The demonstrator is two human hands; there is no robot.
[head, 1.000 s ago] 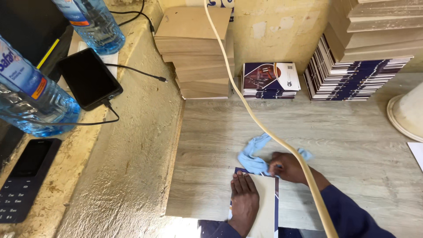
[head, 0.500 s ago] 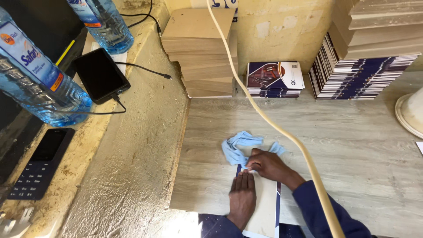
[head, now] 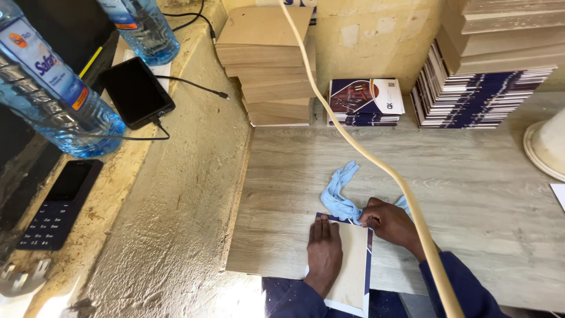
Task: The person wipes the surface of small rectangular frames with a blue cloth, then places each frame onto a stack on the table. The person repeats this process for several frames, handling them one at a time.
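— Blue cloth [head: 339,197] sits bunched in our right hand [head: 393,222], fingers pinched shut on its lower end at the top edge of the beige board [head: 352,265].
— And our left hand [head: 323,253]?
— Flat and open, palm pressing the board down just left of that pinch; it grips nothing.
— How far along do we judge the wiping?
— Barely into it, we think: the cloth touches only the top edge, and the face nearer us looks unwiped.
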